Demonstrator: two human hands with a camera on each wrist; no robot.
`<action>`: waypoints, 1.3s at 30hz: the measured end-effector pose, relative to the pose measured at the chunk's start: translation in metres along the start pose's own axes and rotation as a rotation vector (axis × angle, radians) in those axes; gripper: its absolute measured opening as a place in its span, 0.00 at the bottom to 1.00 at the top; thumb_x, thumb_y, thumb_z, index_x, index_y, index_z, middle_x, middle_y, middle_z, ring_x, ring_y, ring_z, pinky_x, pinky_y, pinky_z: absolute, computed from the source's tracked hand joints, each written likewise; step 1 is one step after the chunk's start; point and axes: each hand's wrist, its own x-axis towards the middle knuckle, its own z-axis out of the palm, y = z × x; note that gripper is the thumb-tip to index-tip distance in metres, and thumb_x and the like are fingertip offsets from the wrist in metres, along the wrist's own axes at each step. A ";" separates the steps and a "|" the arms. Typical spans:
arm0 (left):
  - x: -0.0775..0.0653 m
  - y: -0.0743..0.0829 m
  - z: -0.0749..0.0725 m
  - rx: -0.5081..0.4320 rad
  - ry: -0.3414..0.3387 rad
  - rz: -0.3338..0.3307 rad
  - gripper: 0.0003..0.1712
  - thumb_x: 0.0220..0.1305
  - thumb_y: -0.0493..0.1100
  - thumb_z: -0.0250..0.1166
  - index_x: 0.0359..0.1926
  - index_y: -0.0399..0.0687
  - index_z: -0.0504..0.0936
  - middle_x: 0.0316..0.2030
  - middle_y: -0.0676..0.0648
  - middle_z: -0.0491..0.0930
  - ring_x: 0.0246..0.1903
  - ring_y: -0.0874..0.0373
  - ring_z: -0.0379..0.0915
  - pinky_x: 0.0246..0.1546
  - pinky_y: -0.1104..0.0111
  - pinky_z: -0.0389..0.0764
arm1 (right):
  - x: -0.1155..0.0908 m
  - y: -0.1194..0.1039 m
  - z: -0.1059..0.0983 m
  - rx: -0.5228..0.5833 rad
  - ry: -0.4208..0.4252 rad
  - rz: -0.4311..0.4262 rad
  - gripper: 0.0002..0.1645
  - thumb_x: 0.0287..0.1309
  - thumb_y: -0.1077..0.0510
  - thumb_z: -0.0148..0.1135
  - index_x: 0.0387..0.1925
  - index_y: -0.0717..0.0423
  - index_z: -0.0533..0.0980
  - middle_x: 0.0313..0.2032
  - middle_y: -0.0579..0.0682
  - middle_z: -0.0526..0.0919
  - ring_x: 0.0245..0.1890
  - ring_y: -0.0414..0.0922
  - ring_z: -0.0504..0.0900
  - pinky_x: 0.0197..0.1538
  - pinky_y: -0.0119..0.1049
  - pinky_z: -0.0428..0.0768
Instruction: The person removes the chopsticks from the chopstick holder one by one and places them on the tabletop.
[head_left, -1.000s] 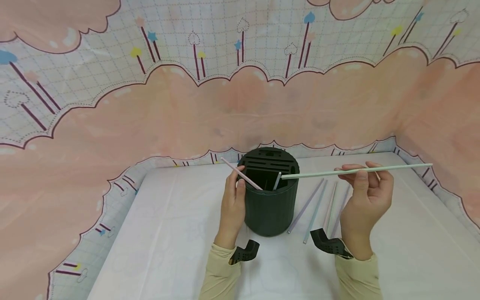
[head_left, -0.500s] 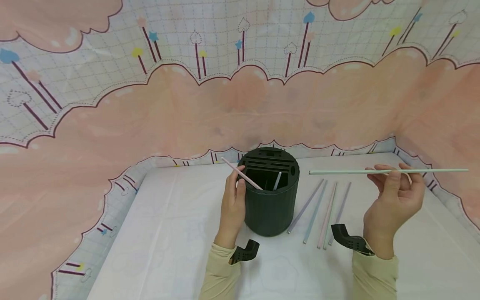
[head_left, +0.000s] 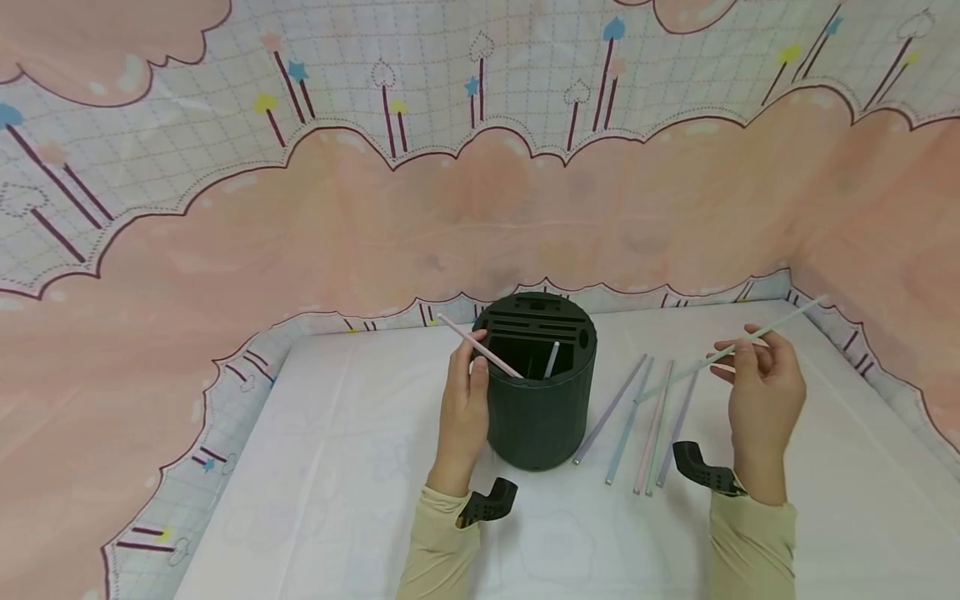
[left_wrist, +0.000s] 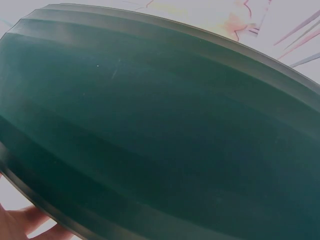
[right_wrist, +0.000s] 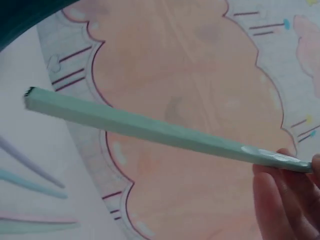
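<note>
A dark green round pen holder [head_left: 536,425] stands on the white-covered table, its slotted top tilting toward me. My left hand [head_left: 463,412] grips its left side, thumb along the front and fingertips at the rim; the left wrist view is mostly filled by the holder's ribbed wall [left_wrist: 160,120]. Inside the open compartment lean a pink pencil [head_left: 480,346], sticking out to the left by my fingertips, and a pale bluish pencil [head_left: 552,360]. To the right, my right hand [head_left: 767,392] pinches a light green hexagonal pencil [right_wrist: 140,127] near its middle, slanting down to the left above the table.
Several pastel pencils lie side by side right of the holder, among them a purple pencil [head_left: 609,410], a blue pencil [head_left: 628,425] and a pink pencil [head_left: 652,429]. A patterned cloth backdrop [head_left: 525,217] rises behind the table.
My right hand has drawn the green pencil rightward away from the pen holder. Since then, the pencil has turned from level to slanting, its left end lower. My left hand stays put.
</note>
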 end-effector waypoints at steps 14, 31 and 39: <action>0.000 -0.001 0.001 0.011 0.005 0.004 0.23 0.67 0.61 0.38 0.61 0.70 0.59 0.61 0.58 0.57 0.62 0.61 0.51 0.56 0.49 0.58 | 0.007 0.029 -0.002 -0.197 -0.076 0.092 0.17 0.62 0.54 0.48 0.51 0.55 0.70 0.29 0.45 0.79 0.24 0.32 0.79 0.28 0.22 0.76; 0.001 -0.002 0.002 0.016 0.011 0.010 0.23 0.66 0.62 0.37 0.61 0.70 0.59 0.61 0.58 0.57 0.62 0.61 0.51 0.55 0.48 0.58 | 0.009 0.084 0.006 -0.443 -0.531 0.159 0.43 0.59 0.48 0.53 0.68 0.56 0.45 0.46 0.61 0.74 0.33 0.47 0.79 0.36 0.42 0.76; 0.001 -0.003 0.003 0.018 0.017 0.017 0.23 0.67 0.61 0.37 0.61 0.71 0.60 0.61 0.58 0.58 0.61 0.61 0.52 0.55 0.49 0.59 | 0.001 0.086 0.020 -0.563 -0.641 0.126 0.40 0.59 0.51 0.53 0.66 0.61 0.48 0.46 0.63 0.74 0.40 0.54 0.75 0.37 0.44 0.73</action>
